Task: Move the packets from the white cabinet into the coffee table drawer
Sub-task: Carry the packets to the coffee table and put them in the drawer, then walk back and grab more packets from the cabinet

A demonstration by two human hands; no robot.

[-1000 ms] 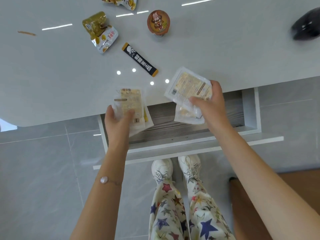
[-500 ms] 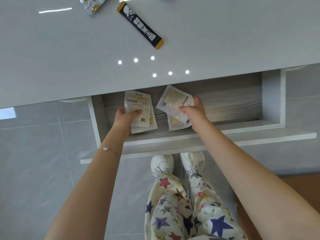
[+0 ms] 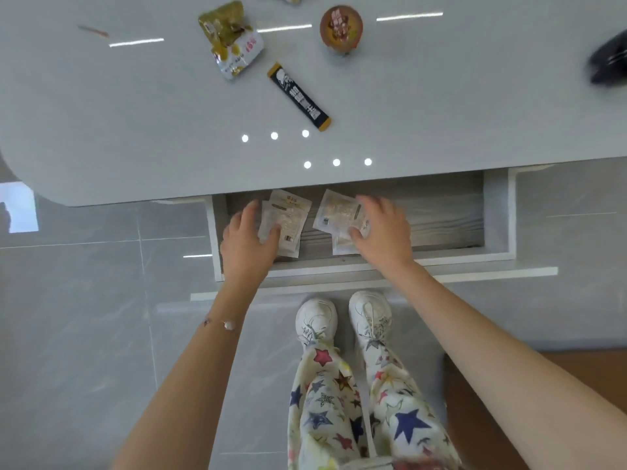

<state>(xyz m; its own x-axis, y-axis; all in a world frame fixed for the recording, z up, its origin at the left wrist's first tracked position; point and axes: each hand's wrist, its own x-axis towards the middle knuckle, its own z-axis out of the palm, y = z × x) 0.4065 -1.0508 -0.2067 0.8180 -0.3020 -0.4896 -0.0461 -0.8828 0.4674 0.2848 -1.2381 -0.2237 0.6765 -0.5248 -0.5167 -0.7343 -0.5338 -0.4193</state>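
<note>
Head view: I saw both hands down inside the open drawer (image 3: 495, 215) below the counter (image 3: 135, 130) edge. The left hand (image 3: 249, 242) lay loose with fingers apart, its thumb resting on the left packets (image 3: 290, 215), which sat on the drawer floor near the left wall. The right hand (image 3: 383, 232) was spread flat over the right packets (image 3: 339, 213), thumb on their near edge. Its palm hid part of them, and blur smeared the fingertips. The counter lip covered the drawer's back. A wide stretch of wooden drawer floor showed between the right hand and the white right wall. A dark object (image 3: 609, 62) was cut off at the frame's right edge.
</note>
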